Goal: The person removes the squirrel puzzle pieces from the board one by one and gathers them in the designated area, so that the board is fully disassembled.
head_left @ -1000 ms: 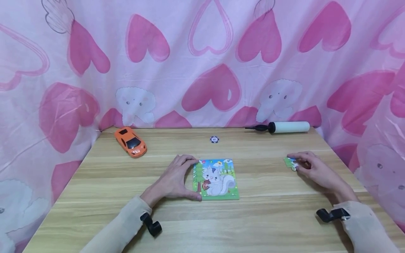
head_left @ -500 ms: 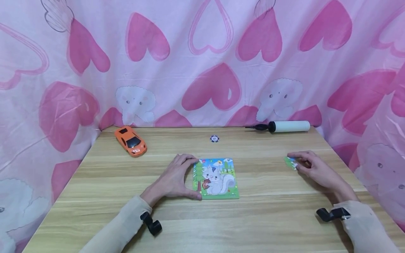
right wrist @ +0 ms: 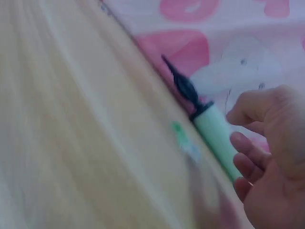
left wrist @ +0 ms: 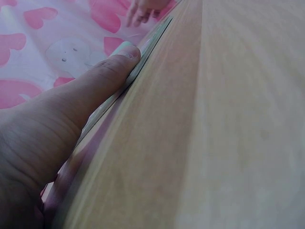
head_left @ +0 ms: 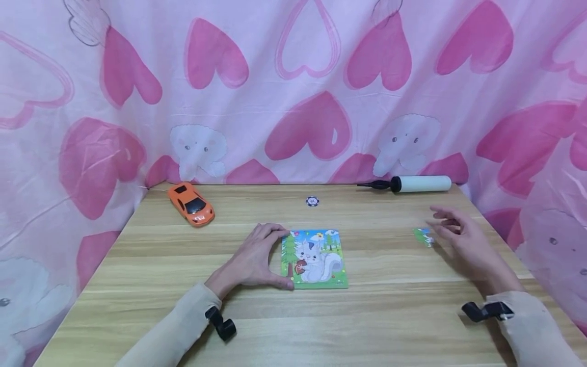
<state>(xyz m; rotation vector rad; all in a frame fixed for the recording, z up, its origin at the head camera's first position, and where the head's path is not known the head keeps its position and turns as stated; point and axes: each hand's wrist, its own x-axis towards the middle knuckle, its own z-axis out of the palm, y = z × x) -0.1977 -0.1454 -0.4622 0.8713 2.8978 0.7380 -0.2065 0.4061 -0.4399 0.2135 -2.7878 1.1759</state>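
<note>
A square jigsaw puzzle (head_left: 316,257) with a white squirrel holding an acorn lies flat on the wooden table. My left hand (head_left: 252,259) holds it at the left side, thumb at the near corner and fingertips at the far corner. In the left wrist view, the thumb (left wrist: 107,76) lies along the puzzle's edge. A small green, blue and white puzzle piece (head_left: 423,237) lies by itself farther right. Just right of it, my right hand (head_left: 468,244) is raised with loosely bent fingers and holds nothing. The piece (right wrist: 185,143) appears blurred in the right wrist view.
An orange toy car (head_left: 191,205) stands at the back left. A blue-and-white poker chip (head_left: 312,201) lies behind the puzzle. Along the back right edge lies a pale hand pump (head_left: 422,184) with a black nozzle. Pink heart-patterned cloth (head_left: 307,127) surrounds the table.
My right hand has let go of the small puzzle piece and lifted away to the right. The piece stays on the table. My left hand keeps its place on the puzzle.
</note>
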